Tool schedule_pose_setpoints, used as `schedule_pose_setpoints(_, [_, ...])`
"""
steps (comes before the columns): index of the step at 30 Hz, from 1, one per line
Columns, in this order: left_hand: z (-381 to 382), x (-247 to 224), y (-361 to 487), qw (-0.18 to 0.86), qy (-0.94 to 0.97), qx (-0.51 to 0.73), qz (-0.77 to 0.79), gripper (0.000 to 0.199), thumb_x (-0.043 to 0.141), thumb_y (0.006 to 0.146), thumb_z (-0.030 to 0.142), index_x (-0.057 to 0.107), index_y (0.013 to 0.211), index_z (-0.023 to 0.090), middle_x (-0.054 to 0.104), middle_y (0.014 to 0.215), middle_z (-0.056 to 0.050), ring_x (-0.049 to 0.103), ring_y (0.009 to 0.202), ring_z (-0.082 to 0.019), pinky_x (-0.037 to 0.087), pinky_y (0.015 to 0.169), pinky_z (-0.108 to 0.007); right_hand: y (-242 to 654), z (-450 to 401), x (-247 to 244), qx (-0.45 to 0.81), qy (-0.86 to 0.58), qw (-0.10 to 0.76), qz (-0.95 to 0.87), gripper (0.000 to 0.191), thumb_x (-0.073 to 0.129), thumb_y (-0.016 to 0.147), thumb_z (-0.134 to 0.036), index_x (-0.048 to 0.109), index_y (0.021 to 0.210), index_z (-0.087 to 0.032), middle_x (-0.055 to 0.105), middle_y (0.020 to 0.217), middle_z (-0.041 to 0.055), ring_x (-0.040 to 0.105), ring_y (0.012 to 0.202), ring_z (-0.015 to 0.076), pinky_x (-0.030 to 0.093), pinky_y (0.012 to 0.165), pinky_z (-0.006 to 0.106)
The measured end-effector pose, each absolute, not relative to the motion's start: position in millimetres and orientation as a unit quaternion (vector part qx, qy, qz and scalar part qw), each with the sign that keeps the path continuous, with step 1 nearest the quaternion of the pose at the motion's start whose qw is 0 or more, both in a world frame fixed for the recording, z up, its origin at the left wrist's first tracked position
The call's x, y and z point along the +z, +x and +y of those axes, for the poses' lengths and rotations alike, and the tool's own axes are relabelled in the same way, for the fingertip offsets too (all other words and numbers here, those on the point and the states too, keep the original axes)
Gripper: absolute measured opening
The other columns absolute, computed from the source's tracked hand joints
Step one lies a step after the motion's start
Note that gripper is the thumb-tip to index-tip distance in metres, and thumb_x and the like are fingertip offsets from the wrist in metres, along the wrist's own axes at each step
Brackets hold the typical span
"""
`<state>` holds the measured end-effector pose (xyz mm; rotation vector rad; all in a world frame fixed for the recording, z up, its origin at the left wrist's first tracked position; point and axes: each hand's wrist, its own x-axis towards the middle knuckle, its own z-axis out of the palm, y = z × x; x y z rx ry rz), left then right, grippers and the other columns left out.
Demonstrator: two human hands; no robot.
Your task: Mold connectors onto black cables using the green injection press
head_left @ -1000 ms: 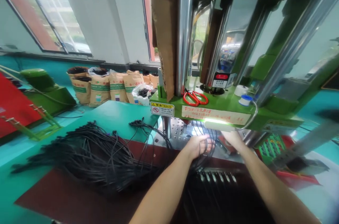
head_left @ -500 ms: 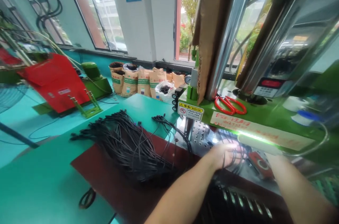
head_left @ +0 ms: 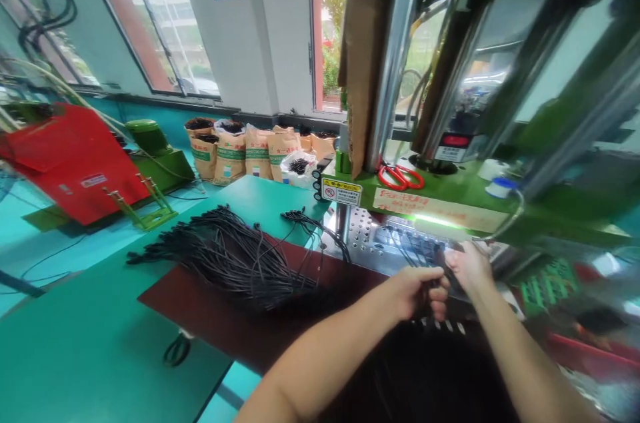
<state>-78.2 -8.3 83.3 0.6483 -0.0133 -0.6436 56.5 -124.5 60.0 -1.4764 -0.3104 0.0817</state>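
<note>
My left hand is closed in front of the press, its fingers curled around thin black cables. The cables run from the lit metal mould area under the press down to that hand. Close beside it, my right hand has its fingers closed at the mould's near edge; what they pinch is hidden and blurred. A large bundle of black cables lies on the dark red board to my left. A smaller bunch of cables reaches from the green table onto the perforated metal plate.
Red-handled scissors rest on the green press bed, near a white spool. Steel columns rise behind. A green tabletop spreads left. Paper sacks stand by the wall, and a red machine at far left.
My left hand has turned from palm up with cables across it to a closed grip. My right hand has come in beside it from the right. The view has swung to the right.
</note>
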Motion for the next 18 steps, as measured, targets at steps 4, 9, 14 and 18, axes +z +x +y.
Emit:
schedule_pose_setpoints(4, [-7.9,78.3,-99.8,0.902,0.295,-0.314,0.025,0.025,0.033,0.086,0.027,0.041,0.065,0.017,0.025,0.040,0.008,0.022,0.033,-0.007,0.024,0.041,-0.020,34.0,-116.7,54.6,-0.024,-0.603,0.795,-0.057,0.026,0.060,0.061,-0.040,0.046,0.067,-0.019,0.046,0.049,-0.0055,0.037,0.029,0.0060,0.019,0.024,0.017])
schedule_pose_setpoints(9, [-4.4,77.4,-128.5,0.908,0.299,-0.293,0.029,0.029,0.031,0.088,0.027,0.040,0.062,0.016,0.019,0.037,0.009,0.012,0.032,-0.005,0.015,0.038,-0.018,17.6,-107.2,53.1,-0.038,-0.573,0.819,-0.009,0.021,0.061,0.059,-0.034,0.052,0.066,-0.017,0.044,0.041,-0.0052,0.039,0.027,0.0076,0.016,0.023,0.015])
schedule_pose_setpoints(14, [-6.4,71.2,-175.8,0.880,0.386,-0.277,-0.035,0.025,0.043,0.083,0.032,0.043,0.063,0.017,0.023,0.036,0.009,0.016,0.028,-0.005,0.017,0.034,-0.018,13.8,-115.3,58.1,-0.007,-0.559,0.829,0.013,0.025,0.063,0.058,-0.036,0.051,0.068,-0.017,0.045,0.038,-0.0049,0.034,0.026,0.0056,0.019,0.025,0.015])
schedule_pose_setpoints(18, [24.8,78.3,-203.7,0.914,0.365,-0.157,-0.080,0.026,0.047,0.082,0.037,0.046,0.065,0.017,0.026,0.035,0.009,0.024,0.028,-0.006,0.026,0.034,-0.020,10.2,-133.5,60.5,0.010,-0.569,0.822,0.002,0.030,0.065,0.055,-0.036,0.052,0.075,-0.018,0.050,0.039,-0.0025,0.036,0.029,0.0067,0.022,0.029,0.015])
